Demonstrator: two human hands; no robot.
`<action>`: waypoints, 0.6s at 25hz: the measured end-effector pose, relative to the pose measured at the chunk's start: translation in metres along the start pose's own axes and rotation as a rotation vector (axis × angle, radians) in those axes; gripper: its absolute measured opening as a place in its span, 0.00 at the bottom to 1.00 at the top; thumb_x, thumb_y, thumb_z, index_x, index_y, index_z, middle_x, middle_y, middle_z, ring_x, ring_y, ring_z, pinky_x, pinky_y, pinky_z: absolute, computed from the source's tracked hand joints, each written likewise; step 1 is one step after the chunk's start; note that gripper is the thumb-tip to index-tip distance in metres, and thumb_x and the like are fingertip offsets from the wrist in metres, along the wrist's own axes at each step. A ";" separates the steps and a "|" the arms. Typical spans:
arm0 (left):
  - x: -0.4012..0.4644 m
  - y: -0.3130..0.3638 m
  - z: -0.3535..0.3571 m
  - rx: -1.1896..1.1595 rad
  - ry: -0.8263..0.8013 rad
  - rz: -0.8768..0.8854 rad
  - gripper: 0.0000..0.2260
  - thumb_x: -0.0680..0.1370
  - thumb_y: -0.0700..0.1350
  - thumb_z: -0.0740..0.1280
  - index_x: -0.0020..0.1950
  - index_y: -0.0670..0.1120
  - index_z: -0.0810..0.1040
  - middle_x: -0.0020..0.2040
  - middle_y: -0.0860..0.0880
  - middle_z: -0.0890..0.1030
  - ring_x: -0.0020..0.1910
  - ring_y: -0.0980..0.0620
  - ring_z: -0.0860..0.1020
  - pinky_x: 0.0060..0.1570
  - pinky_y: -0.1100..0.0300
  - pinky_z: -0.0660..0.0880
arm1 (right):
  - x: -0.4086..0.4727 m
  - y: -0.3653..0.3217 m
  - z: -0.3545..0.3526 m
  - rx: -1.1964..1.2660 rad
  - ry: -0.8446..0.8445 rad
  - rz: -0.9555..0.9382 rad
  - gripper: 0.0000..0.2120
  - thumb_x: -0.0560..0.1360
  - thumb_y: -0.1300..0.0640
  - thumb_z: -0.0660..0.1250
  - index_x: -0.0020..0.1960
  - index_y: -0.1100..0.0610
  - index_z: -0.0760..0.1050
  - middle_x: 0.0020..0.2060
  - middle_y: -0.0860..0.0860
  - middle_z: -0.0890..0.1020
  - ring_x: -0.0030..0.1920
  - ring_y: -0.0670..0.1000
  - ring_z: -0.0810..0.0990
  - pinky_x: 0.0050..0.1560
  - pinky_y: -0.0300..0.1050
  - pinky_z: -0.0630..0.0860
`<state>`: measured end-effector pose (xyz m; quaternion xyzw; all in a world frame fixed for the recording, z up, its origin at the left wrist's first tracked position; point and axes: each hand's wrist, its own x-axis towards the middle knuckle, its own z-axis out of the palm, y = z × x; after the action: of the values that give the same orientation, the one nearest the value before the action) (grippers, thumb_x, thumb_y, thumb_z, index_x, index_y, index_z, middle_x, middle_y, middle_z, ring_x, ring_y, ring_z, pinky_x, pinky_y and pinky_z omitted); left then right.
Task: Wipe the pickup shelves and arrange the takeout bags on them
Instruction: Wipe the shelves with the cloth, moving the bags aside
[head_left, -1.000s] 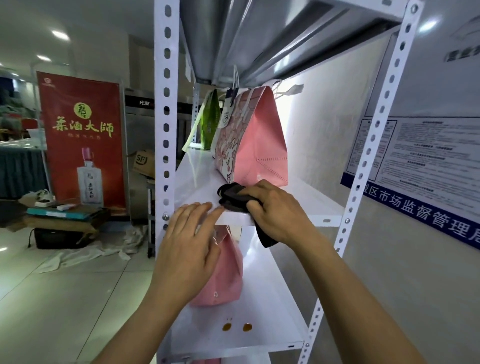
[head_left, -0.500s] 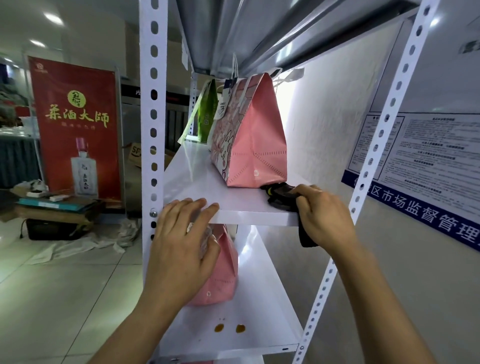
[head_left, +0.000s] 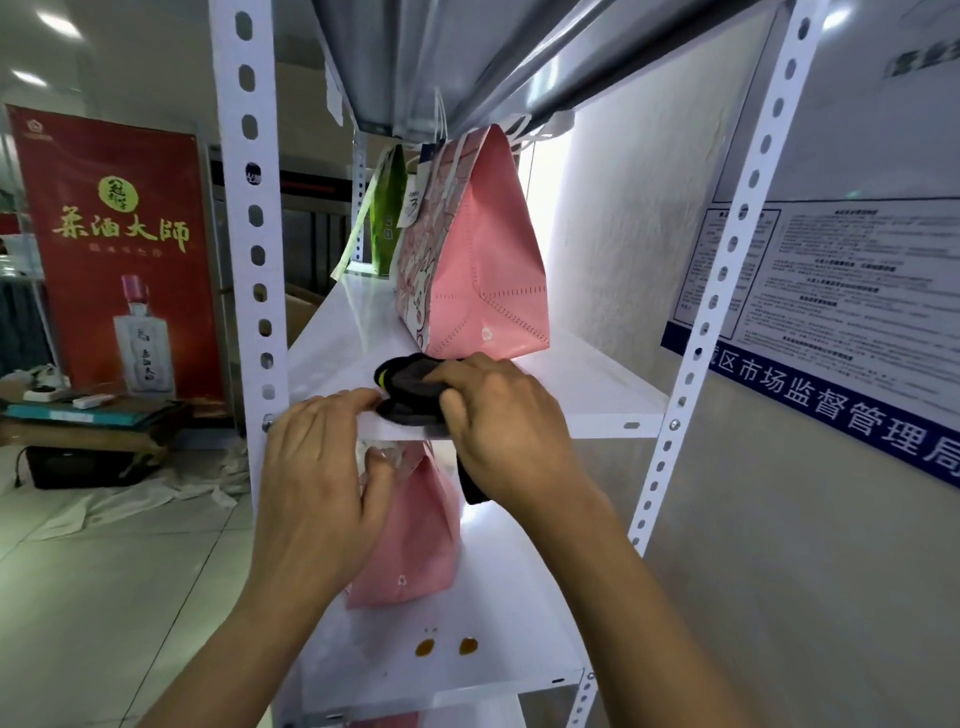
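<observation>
My right hand (head_left: 506, 421) grips a dark grey cloth (head_left: 410, 387) pressed on the front of the white middle shelf (head_left: 587, 384). My left hand (head_left: 322, 467) rests its fingertips on that shelf's front edge, just left of the cloth, holding nothing. A pink takeout bag (head_left: 483, 260) stands upright on the middle shelf right behind the cloth. A green bag (head_left: 387, 218) stands farther back. Another pink bag (head_left: 415, 540) sits on the lower shelf (head_left: 519, 623), partly hidden by my left hand.
Two brown drops (head_left: 447, 646) mark the lower shelf near its front. White perforated posts (head_left: 254, 234) frame the rack, with a metal shelf (head_left: 441, 57) overhead. A wall with a notice board (head_left: 841, 291) is on the right. A red banner (head_left: 114, 249) stands left.
My right hand slid the cloth right along the shelf's front edge, then back left to the middle, beside my left hand. The left hand stayed on the edge.
</observation>
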<state>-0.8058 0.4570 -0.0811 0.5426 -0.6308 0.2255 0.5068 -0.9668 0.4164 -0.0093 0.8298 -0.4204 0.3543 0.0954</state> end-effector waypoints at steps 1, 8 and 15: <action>0.000 0.000 0.000 0.010 0.005 0.008 0.17 0.74 0.42 0.61 0.62 0.41 0.75 0.54 0.44 0.80 0.56 0.44 0.74 0.61 0.48 0.68 | -0.004 0.008 -0.003 -0.002 0.019 0.056 0.16 0.80 0.54 0.57 0.61 0.47 0.79 0.53 0.50 0.81 0.51 0.56 0.76 0.51 0.52 0.73; -0.003 -0.003 0.005 0.008 0.026 0.023 0.17 0.75 0.44 0.61 0.62 0.41 0.77 0.57 0.43 0.80 0.59 0.42 0.75 0.64 0.43 0.69 | -0.005 0.069 -0.032 -0.370 -0.024 0.528 0.13 0.81 0.58 0.56 0.59 0.56 0.77 0.50 0.55 0.80 0.50 0.59 0.79 0.49 0.50 0.73; -0.004 -0.003 0.004 -0.016 0.004 0.026 0.18 0.74 0.42 0.62 0.63 0.41 0.77 0.58 0.43 0.80 0.61 0.43 0.74 0.66 0.44 0.68 | 0.054 0.098 -0.033 -0.428 -0.384 0.695 0.18 0.77 0.57 0.62 0.66 0.59 0.71 0.57 0.57 0.77 0.57 0.60 0.77 0.58 0.51 0.75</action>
<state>-0.8053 0.4545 -0.0873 0.5298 -0.6385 0.2281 0.5094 -1.0370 0.3355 0.0373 0.6517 -0.7480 0.1098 0.0605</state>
